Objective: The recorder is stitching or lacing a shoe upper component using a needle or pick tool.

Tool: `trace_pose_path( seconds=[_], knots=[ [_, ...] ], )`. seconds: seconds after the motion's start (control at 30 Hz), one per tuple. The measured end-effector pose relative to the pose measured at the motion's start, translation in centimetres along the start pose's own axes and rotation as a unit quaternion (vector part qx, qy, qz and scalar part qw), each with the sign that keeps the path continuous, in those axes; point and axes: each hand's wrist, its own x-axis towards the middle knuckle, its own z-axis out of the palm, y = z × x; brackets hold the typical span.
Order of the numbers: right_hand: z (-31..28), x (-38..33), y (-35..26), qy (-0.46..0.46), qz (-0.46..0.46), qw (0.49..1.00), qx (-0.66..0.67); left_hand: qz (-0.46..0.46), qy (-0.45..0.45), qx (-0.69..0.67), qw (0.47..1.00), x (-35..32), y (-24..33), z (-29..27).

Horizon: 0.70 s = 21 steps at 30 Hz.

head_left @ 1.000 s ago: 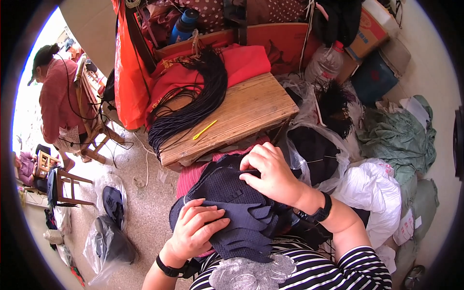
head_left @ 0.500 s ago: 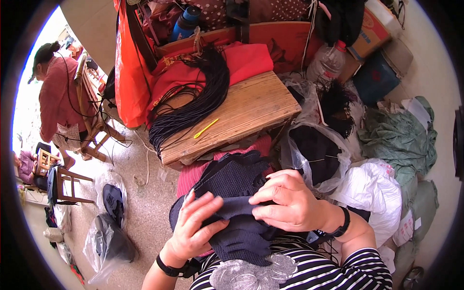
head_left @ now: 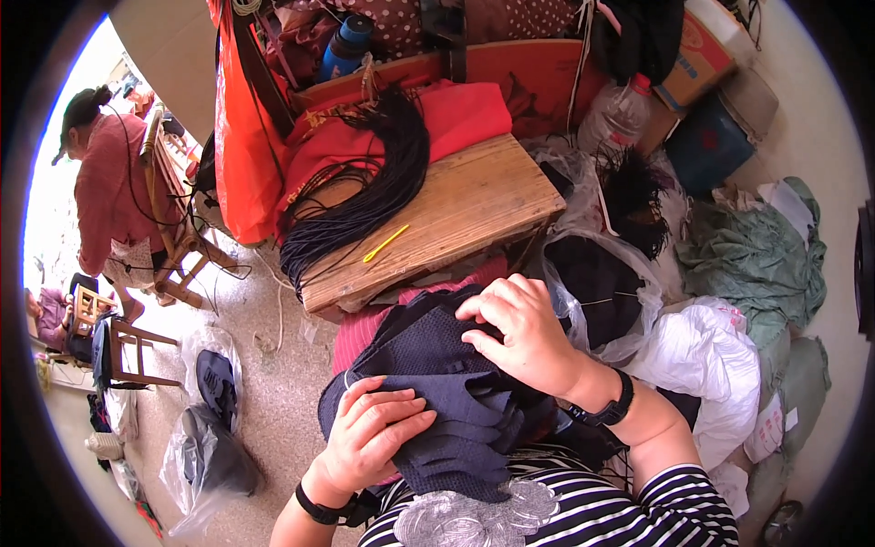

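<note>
Across my lap lies a loose stack of dark navy textured fabric pieces [head_left: 428, 342], with a smoother navy flap and strip-like edges folded over the top. My left hand [head_left: 378, 433] rests flat on the lower left of the stack, fingers stretched out over the flap. A thin pale line shows beside its fingertips; I cannot make out what it is. My right hand [head_left: 524, 333] hovers over the right side of the stack, fingers bent and the thumb apart, with nothing visible between them. Pink striped cloth [head_left: 360, 337] shows under the navy pieces.
Ahead stands a wooden bench [head_left: 474, 201] bearing a bundle of black cords [head_left: 401, 173], a yellow hook-like tool [head_left: 386, 244] and red cloth [head_left: 469, 109]. Bags [head_left: 697, 356] crowd the right. Bagged dark items [head_left: 214, 447] lie on the left floor; a person [head_left: 118, 191] sits beyond.
My right hand has lifted off the flap and moved up and away from my left. My left hand has flattened onto the fabric, and the flap lies lower.
</note>
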Motion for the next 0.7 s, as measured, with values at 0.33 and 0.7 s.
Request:
trace_pose_path(
  seconds=[0.33, 0.7],
  knots=[
    [-0.7, 0.5, 1.0, -0.190, 0.198, 0.936, 0.222, 0.013, -0.019, 0.000, 1.000, 0.0, -0.2, -0.1],
    [-2.9, -1.0, -0.8, -0.220, 0.001, 0.885, 0.410, 0.017, -0.033, -0.017, 0.999, -0.7, -0.7, -0.3]
  ],
)
